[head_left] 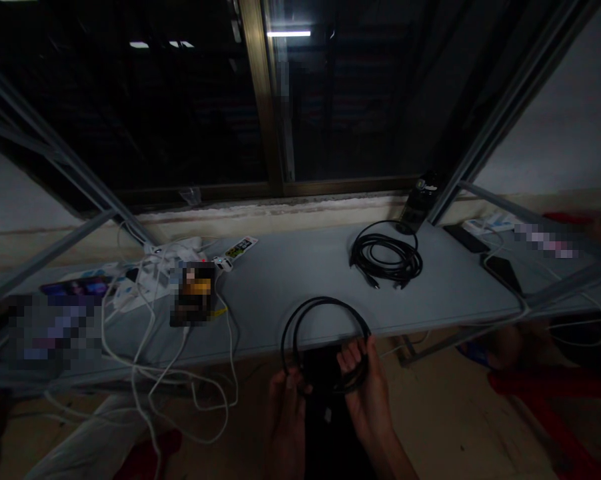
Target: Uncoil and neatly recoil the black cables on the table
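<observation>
A black cable (325,300) hangs in wide loops between my two hands, just in front of the table's near edge. My left hand (288,397) is closed on the left side of the loops, low down. On the right side, my right hand (363,370) has its fingers curled round the cable. Beyond them on the table, a second black cable (385,257) lies coiled, its plug ends pointing toward me. The dim light hides the fine detail of my fingers.
The grey table (290,280) runs under a dark window. White cords (145,320) tangle at left beside a phone (200,293) and hang over the edge. A black bottle (418,203) stands at the back right. Red stools (545,400) and other people are at both sides.
</observation>
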The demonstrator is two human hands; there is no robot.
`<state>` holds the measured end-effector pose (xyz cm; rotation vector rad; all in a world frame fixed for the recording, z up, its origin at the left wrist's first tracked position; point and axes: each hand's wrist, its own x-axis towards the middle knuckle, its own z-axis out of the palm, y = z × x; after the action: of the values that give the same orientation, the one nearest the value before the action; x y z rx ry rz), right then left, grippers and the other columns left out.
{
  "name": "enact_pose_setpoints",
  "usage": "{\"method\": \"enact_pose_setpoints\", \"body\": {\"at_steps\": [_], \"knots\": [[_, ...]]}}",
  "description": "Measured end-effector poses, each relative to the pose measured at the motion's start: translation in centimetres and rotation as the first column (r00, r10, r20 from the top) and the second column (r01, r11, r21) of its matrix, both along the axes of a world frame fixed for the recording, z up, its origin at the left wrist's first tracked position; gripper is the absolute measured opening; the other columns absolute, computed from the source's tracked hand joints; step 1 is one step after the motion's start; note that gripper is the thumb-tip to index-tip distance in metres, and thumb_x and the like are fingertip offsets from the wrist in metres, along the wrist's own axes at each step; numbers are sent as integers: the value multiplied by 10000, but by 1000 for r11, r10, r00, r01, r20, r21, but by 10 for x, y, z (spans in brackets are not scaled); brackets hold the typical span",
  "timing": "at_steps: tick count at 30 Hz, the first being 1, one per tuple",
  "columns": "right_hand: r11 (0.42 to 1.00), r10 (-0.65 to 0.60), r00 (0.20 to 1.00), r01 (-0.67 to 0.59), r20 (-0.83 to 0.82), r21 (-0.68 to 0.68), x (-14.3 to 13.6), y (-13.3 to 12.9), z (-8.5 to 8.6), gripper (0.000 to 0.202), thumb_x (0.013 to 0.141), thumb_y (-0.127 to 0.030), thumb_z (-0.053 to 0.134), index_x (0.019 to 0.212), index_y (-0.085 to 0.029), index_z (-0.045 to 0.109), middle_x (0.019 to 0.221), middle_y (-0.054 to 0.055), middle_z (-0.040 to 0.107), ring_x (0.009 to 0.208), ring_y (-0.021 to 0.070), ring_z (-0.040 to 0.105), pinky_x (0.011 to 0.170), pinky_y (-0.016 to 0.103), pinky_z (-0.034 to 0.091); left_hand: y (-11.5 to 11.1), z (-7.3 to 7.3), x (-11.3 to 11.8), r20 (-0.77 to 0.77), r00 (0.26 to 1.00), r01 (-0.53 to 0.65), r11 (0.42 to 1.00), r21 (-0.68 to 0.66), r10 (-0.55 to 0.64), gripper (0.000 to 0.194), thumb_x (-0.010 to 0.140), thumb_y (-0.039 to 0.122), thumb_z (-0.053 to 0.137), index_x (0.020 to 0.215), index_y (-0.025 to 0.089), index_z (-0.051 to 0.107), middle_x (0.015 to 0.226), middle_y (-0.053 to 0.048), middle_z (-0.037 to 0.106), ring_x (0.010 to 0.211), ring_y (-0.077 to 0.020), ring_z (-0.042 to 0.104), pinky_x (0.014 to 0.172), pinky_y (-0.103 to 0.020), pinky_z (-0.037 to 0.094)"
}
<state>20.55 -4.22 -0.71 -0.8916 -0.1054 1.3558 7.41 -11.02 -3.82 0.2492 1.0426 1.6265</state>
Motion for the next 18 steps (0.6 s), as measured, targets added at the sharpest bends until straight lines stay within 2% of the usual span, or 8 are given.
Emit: {"method": "enact_pose_setpoints", "body": {"at_steps": [4, 7, 11, 14, 18], "knots": [[1000, -13, 998, 12, -59, -10, -1, 1, -4, 555, 899, -639, 962, 946, -235, 585, 903, -16, 567, 834, 158, 613, 795, 267, 618, -27, -12, 1, 19, 998, 55, 997, -59, -54, 482, 837, 510, 989, 1195, 229, 832, 1315, -150, 801, 1332, -339, 755, 1173, -452, 618], [1000, 12, 992, -10, -125, 13, 0, 3, -2, 585, 861, -593, 1016, 909, -227, 561, 854, -36, 519, 759, 134, 552, 738, 250, 589, -36, -21, -2, 83, 989, 128, 985, -115, -118, 483, 799, 468, 1025, 1193, 248, 851, 1364, -153, 792, 1346, -369, 752, 1181, -510, 621], [987, 125, 987, -114, -102, 110, 2, 2, 4, 579, 928, -611, 958, 865, -223, 533, 772, -47, 441, 662, 129, 438, 664, 268, 537, -31, -38, -10, 145, 981, 146, 980, -135, -127, 398, 820, 435, 1006, 1154, 275, 861, 1428, -139, 769, 1443, -392, 698, 1257, -572, 566], [972, 192, 979, -181, -61, 150, 3, -5, 10, 538, 959, -667, 906, 926, -233, 589, 788, -31, 482, 692, 157, 483, 715, 314, 563, -20, -46, -12, 165, 980, 136, 979, -151, -111, 387, 844, 435, 983, 1160, 262, 840, 1441, -125, 764, 1489, -387, 666, 1324, -609, 485], [971, 174, 985, -169, -15, 170, -7, -18, 16, 561, 977, -738, 861, 944, -232, 621, 809, -15, 534, 735, 170, 553, 768, 326, 582, -11, -38, -4, 224, 971, 123, 982, -145, -89, 439, 827, 432, 1015, 1165, 225, 827, 1427, -118, 771, 1487, -367, 669, 1359, -601, 440]]}}
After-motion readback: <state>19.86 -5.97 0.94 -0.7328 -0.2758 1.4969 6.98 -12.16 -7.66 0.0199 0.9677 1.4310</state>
